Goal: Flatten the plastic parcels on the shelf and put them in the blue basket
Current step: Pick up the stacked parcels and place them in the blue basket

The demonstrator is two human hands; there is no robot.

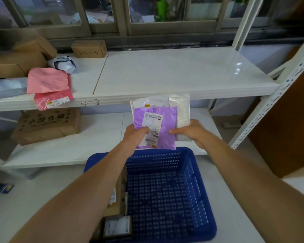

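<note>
At left on the shelf (165,74) lie pink parcels (48,85). At centre, our left hand (134,135) and right hand (189,131) both pinch a purple parcel (163,120) stacked on white ones (180,109), above the blue basket (165,190) below.

White metal shelving (182,72) fills mid-frame; sliding windows (147,14) run along the top; pale floor (33,199) lower left.

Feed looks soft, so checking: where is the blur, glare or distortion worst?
Head view: pink parcels at left motion-blurred; glare spot on the upper shelf; shelf edges bow from the wide lens; purple parcel label print unreadable.
</note>
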